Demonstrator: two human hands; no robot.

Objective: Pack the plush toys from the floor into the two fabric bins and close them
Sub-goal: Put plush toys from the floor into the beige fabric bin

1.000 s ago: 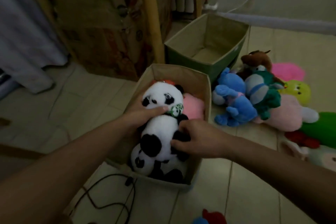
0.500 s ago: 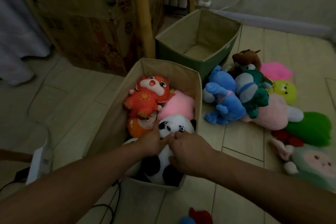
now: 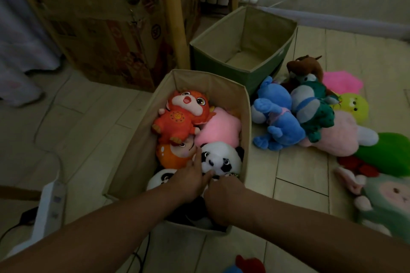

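Observation:
The near beige fabric bin (image 3: 142, 139) holds a red plush (image 3: 180, 116), a pink plush (image 3: 218, 129), an orange plush (image 3: 172, 154), a small panda (image 3: 160, 178) and a big panda plush (image 3: 220, 157). My left hand (image 3: 190, 180) lies flat against the big panda's body at the bin's near end. My right hand (image 3: 223, 198) is closed over the panda's dark lower body beside it. The second bin (image 3: 250, 71), green outside, stands open behind with nothing in it. A pile of plush toys lies on the floor to the right, led by a blue plush (image 3: 277, 122).
The floor pile also has a green-and-grey plush (image 3: 315, 108), a pale pink plush (image 3: 339, 133), a yellow plush (image 3: 352, 105) and a mint plush (image 3: 390, 201). A wooden post (image 3: 172, 13) and cardboard box (image 3: 106, 35) stand behind. A white power strip (image 3: 47, 210) lies left.
The big panda has gone from upright above the bin down into its near end. Both hands followed it down and now press on its body. The view shifted, showing the red plush.

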